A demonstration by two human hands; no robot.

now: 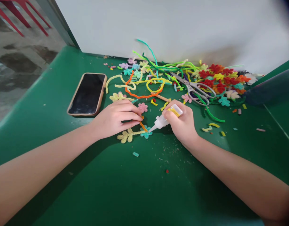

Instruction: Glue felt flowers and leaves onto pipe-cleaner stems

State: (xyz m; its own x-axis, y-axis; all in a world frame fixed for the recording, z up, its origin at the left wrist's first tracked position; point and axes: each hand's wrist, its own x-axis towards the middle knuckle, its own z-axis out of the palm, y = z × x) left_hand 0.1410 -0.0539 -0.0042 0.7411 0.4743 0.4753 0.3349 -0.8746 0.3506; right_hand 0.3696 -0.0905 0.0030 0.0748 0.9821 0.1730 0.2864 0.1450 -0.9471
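Observation:
My right hand [183, 122] is wrapped round a small white glue bottle [161, 121], its pointed nozzle tilted down to the left. The nozzle tip is at a turquoise pipe-cleaner flower [146, 133] on the green table. My left hand [120, 117] is closed on an orange pipe-cleaner stem [143, 126], whose lower end meets that flower. A pale yellow leaf sprig [126, 136] lies below my left hand, its stem reaching the turquoise flower. Just above my left fingertips lies a pink flower [142, 108].
A phone [88, 94] lies at the left on the green table [111, 188]. Grey scissors [193, 88] rest among loose green pipe cleaners [168, 67] and a pile of red and orange flowers [217, 78] at the back right. Small offcuts are scattered about. A white wall [158, 25] stands behind.

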